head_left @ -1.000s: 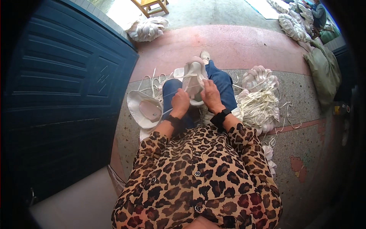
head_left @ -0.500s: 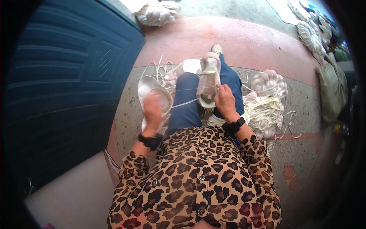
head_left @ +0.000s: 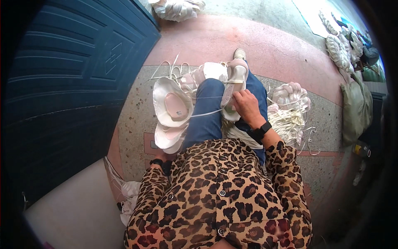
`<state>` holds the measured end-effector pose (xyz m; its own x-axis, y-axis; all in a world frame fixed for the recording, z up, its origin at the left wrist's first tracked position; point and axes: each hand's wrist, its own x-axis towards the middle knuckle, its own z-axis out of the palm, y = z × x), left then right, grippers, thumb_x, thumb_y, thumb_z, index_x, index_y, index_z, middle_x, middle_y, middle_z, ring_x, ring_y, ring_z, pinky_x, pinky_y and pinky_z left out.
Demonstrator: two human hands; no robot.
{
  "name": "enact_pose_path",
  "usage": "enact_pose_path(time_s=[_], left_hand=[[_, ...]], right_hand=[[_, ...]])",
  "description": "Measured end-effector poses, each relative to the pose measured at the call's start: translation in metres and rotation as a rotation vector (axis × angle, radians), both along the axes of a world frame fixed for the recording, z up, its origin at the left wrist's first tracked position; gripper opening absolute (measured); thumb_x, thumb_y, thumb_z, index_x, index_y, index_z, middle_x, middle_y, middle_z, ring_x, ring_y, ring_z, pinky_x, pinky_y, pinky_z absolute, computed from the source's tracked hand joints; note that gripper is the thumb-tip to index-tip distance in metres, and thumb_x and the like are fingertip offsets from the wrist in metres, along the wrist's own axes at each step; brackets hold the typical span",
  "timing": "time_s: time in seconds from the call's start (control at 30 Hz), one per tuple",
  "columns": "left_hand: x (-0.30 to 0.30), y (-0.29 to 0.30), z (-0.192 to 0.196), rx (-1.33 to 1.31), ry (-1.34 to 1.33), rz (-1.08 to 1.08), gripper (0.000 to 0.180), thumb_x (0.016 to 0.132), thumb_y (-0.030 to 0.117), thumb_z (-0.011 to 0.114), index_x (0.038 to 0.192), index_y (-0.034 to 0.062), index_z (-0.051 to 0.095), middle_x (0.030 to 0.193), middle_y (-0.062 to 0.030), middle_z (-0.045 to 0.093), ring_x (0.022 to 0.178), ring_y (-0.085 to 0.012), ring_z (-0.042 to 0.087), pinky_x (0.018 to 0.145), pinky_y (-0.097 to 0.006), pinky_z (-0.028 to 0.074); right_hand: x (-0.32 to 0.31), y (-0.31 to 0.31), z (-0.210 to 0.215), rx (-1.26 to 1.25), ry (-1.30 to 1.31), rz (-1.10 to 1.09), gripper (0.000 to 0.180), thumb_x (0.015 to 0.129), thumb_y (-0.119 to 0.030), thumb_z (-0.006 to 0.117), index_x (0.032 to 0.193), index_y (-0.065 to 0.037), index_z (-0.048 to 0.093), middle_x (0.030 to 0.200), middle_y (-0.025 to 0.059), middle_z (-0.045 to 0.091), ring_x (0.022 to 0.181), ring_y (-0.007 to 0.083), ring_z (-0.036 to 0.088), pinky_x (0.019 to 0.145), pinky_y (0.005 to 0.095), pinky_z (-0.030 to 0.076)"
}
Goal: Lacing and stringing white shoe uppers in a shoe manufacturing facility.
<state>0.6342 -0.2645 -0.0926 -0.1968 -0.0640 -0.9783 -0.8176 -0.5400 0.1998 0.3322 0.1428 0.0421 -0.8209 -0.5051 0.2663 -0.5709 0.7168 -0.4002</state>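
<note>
Right hand [head_left: 247, 108]: fingers curled in, nearly closed, thumb and fingertips gripping the right-hand side of a white and pale pink shoe [head_left: 239, 75]. That shoe lies between the knees, against the right leg, toe end pointing away, opening facing up. Two white laces [head_left: 206, 114] cross the left thigh to it, one thin, one thicker, both fairly straight.

Left hand [head_left: 165, 156]: down by the left hip, mostly hidden and dark, so can't tell how far open it is or whether it has hold of anything; it looks to be just below the lower of two white shoe pieces.

Those pieces sit left of the left thigh: upper piece [head_left: 176, 111] with a pink patch inside, overlapping the lower piece [head_left: 169, 139]. More pale shoe parts beyond the left knee, loose lace ends curling up beside them.

Right of the right leg: a fanned stack of shoe parts [head_left: 292, 94], with a heap of white laces [head_left: 287, 122] just nearer the body, a few strands trailing on the speckled floor [head_left: 319, 124].

Around: dark blue door [head_left: 62, 74] on the left, grey-green sack [head_left: 356, 112] far right, a white bundle [head_left: 179, 9] at the top edge.
</note>
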Motion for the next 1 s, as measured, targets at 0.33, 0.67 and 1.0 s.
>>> enact_pose_path(time_s=[0.33, 0.67, 1.0], left_hand=[[-0.055, 0.021, -0.001, -0.11, 0.104, 0.018, 0.048, 0.09, 0.03, 0.065, 0.124, -0.0005, 0.054, 0.125, -0.0243, 0.055, 0.111, -0.04, 0.058, 0.084, -0.05, 0.053], [-0.045, 0.029, -0.001, -0.138, 0.13, 0.009, 0.042, 0.086, 0.026, 0.069, 0.117, 0.0012, 0.055, 0.119, -0.0227, 0.055, 0.105, -0.0387, 0.058, 0.082, -0.049, 0.052], [-0.027, 0.007, -0.014, -0.193, 0.124, -0.035, 0.037, 0.082, 0.022, 0.072, 0.11, 0.003, 0.057, 0.112, -0.0212, 0.056, 0.1, -0.0375, 0.058, 0.079, -0.049, 0.051]], right_hand=[[-0.007, -0.015, 0.008, 0.086, 0.154, 0.026, 0.018, 0.078, -0.011, 0.063, 0.095, -0.009, 0.064, 0.082, 0.0053, 0.062, 0.086, 0.0251, 0.061, 0.073, 0.0374, 0.045], [-0.014, -0.029, 0.017, 0.083, 0.133, 0.042, 0.024, 0.077, -0.007, 0.063, 0.1, -0.009, 0.061, 0.088, 0.0074, 0.064, 0.088, 0.0276, 0.059, 0.075, 0.0388, 0.044], [-0.008, -0.035, 0.018, 0.028, 0.096, -0.002, 0.018, 0.081, -0.011, 0.064, 0.099, -0.01, 0.062, 0.09, 0.0065, 0.065, 0.087, 0.0269, 0.06, 0.074, 0.0393, 0.045]])
